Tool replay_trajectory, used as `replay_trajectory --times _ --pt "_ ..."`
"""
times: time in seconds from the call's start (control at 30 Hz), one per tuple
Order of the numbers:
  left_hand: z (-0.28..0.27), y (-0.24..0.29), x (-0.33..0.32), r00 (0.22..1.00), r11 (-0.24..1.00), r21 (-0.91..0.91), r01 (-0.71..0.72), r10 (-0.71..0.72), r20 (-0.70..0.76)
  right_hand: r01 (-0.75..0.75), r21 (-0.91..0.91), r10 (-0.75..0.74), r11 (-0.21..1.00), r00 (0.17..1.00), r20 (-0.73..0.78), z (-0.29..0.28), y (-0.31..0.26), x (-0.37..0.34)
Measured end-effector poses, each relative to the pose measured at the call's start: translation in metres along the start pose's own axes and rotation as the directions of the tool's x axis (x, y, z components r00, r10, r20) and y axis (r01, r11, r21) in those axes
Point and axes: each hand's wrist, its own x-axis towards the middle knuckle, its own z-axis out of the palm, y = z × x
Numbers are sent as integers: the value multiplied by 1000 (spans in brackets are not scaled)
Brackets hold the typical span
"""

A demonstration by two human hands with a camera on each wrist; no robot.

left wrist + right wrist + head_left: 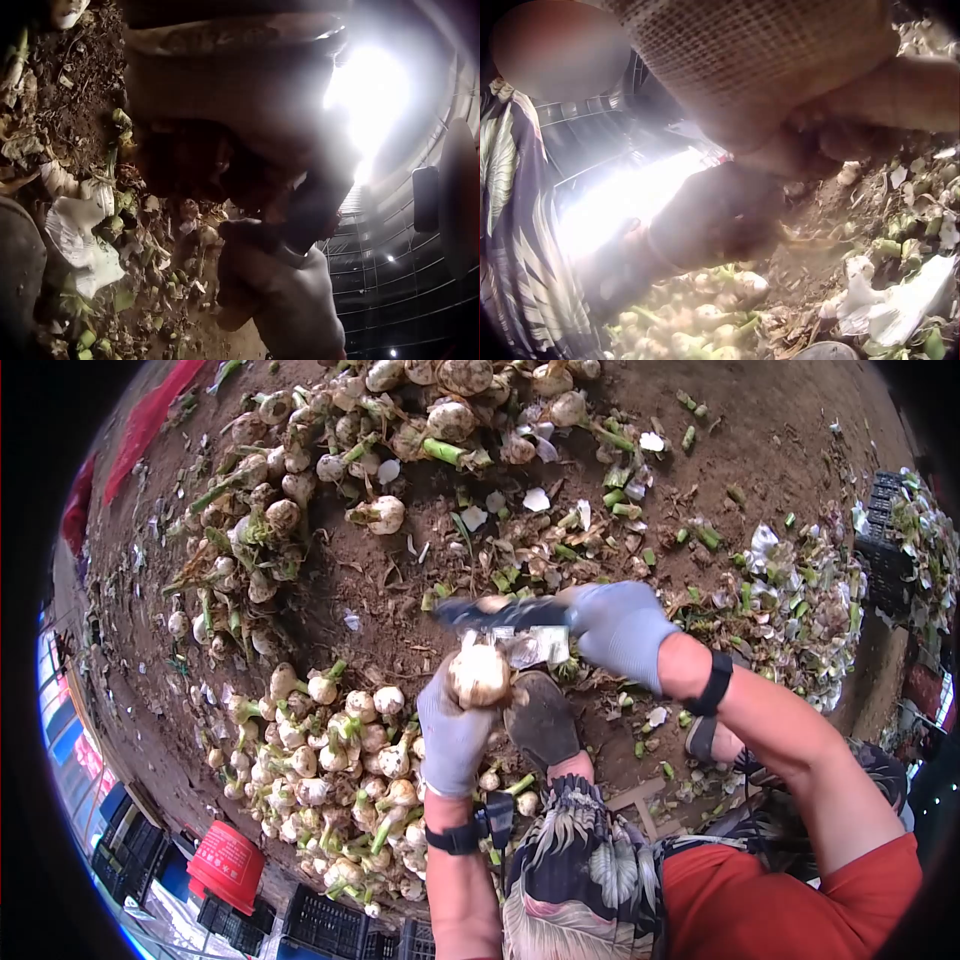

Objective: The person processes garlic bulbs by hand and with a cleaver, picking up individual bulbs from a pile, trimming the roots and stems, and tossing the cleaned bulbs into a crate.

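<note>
My gloved left hand point(452, 738) holds a large pale garlic bulb point(480, 676) up, its rounded side showing above the fingers. Just beyond the bulb, my gloved right hand point(622, 632) grips a dark, motion-blurred knife point(510, 614) that points left across the view. White papery skins point(540, 648) lie behind the bulb, below the knife. In the left wrist view the right glove point(292, 296) appears lower down, with the held bulb in dark shadow. The right wrist view shows the right glove's knit point(780, 67) close up, and glare hides much of the work.
Trimmed bulbs point(330, 760) are heaped to the left of my left arm. Untrimmed bulbs point(290, 510) with stems lie in a pile ahead. Cut stem pieces and skins point(790, 610) cover the ground at right. A red bucket point(226, 867) and black crates point(325, 922) stand lower left.
</note>
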Motion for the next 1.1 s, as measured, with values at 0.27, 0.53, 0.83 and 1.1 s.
replay_trajectory --times 0.27,0.53,0.83,1.1 --pt "11 5 4 978 974 97 -205 201 50 8 334 30 943 994 -107 28 15 -1" --pt "15 5 4 803 602 541 -587 518 295 230 270 -218 935 973 -73 -5 -21 3" --pt "-159 -33 -83 527 286 675 680 449 -722 -211 821 588 531 789 -177 44 95 -44" --pt "-28 26 57 861 539 806 -245 503 -74 -162 821 445 547 888 -120 40 53 -16"
